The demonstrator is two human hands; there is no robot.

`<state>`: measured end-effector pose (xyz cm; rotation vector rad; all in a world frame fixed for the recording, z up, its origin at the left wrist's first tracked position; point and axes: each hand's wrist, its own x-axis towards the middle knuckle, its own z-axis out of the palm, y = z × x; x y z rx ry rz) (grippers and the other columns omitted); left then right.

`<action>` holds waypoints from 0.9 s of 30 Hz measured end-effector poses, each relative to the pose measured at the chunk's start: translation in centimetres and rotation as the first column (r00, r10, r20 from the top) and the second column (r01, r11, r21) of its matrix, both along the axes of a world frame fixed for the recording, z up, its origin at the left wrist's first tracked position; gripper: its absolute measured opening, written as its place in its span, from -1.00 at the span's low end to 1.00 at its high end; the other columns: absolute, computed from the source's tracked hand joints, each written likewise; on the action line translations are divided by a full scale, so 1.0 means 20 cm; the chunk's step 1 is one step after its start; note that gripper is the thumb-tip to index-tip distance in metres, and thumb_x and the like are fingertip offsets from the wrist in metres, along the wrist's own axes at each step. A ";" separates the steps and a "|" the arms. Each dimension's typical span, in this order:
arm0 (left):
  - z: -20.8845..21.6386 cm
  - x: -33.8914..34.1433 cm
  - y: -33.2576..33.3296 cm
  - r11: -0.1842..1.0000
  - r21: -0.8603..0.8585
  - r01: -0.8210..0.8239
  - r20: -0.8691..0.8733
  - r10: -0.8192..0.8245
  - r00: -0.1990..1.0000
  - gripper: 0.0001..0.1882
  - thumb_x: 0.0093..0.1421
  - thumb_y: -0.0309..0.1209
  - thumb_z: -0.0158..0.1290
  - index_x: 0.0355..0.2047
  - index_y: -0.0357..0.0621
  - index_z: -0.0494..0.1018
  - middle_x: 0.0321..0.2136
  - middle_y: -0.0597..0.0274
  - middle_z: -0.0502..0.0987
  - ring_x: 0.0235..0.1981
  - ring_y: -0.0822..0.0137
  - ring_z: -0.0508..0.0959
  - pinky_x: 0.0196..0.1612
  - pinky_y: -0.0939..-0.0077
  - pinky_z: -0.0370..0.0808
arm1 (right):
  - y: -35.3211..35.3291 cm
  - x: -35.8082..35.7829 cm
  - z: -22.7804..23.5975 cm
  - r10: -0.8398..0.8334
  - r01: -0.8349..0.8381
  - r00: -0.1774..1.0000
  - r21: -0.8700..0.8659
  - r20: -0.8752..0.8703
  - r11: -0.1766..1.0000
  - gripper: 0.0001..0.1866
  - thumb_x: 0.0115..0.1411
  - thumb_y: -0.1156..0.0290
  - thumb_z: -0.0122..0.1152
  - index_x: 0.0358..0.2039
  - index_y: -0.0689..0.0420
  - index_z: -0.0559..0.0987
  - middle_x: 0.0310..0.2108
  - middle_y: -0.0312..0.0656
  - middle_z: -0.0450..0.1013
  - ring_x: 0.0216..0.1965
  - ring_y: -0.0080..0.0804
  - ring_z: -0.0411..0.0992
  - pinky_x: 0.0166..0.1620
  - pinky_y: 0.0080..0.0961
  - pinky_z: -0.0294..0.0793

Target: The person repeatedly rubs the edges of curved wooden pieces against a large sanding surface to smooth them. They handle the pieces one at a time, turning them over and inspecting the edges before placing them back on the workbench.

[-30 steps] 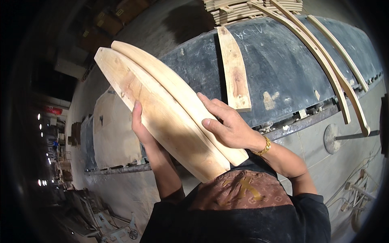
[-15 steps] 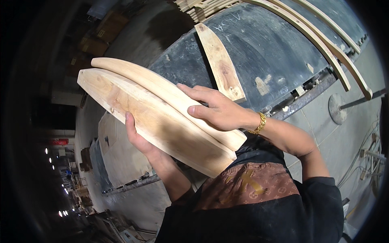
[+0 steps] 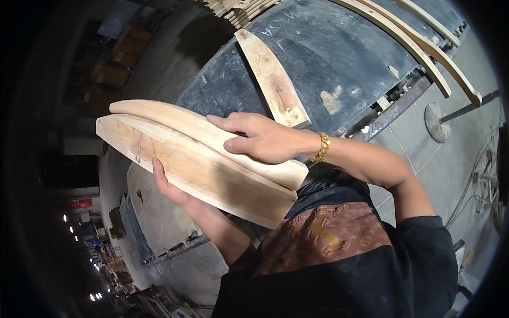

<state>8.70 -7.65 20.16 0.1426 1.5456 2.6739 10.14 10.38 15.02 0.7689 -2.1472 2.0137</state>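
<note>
Two pale wooden pieces lie side by side in my hands above the table's near side. The nearer one is a wide, tapered wooden board (image 3: 196, 172) with a curved edge. My left hand (image 3: 177, 193) is closed on it from below, thumb over its near edge, the other fingers hidden underneath. Against its far edge rests a narrower curved wooden piece (image 3: 159, 112). Over this piece my right hand (image 3: 268, 140), with a gold bracelet at the wrist, is wrapped, its thumb and forefinger on the upper face. A similar tapered board (image 3: 271, 77) lies on the dark table beyond my right hand.
The dark worktable (image 3: 323, 58) has scuffs and chalk marks. Long curved wooden strips (image 3: 403, 40) overhang its right edge, and a stack of wooden parts (image 3: 241, 11) sits at the far end. A round metal base with a pole (image 3: 436, 121) stands right. Another table (image 3: 159, 206) is lower left.
Both wooden pieces and my hands have shifted slightly left, and the pieces' far ends have dipped lower. The whole view has shifted a little as well. Both holds look the same.
</note>
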 end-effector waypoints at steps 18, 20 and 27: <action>0.02 0.07 0.09 0.999 0.018 -0.046 0.008 0.046 0.999 -0.32 0.14 -0.01 -0.25 0.17 -0.16 0.05 0.05 -0.02 0.24 0.05 0.12 0.29 0.07 0.25 0.27 | 0.00 0.04 -0.01 -0.029 0.030 0.999 0.031 -0.016 0.999 -0.42 0.14 0.37 -0.07 0.17 0.27 0.13 -0.30 -0.05 0.29 -0.21 -0.27 0.27 -0.08 -0.45 0.24; -0.02 0.04 0.05 0.999 0.030 -0.043 0.040 0.042 0.998 -0.31 0.13 -0.01 -0.25 0.17 -0.18 0.04 0.06 -0.04 0.22 0.05 0.11 0.29 0.07 0.25 0.25 | 0.02 0.05 -0.02 -0.026 0.026 1.000 0.035 -0.003 0.999 -0.41 0.14 0.37 -0.05 0.17 0.27 0.12 -0.31 -0.07 0.28 -0.22 -0.29 0.27 -0.09 -0.46 0.24; -0.10 -0.10 -0.13 0.981 -0.057 -0.187 -0.025 0.186 0.982 -0.37 0.15 -0.14 -0.21 0.13 -0.33 0.06 0.03 -0.09 0.24 0.00 0.12 0.32 0.05 0.29 0.24 | 0.00 0.05 0.03 -0.001 0.001 1.000 -0.001 0.000 1.000 -0.40 0.13 0.36 -0.04 0.15 0.32 0.13 -0.34 -0.01 0.27 -0.24 -0.23 0.27 -0.09 -0.43 0.24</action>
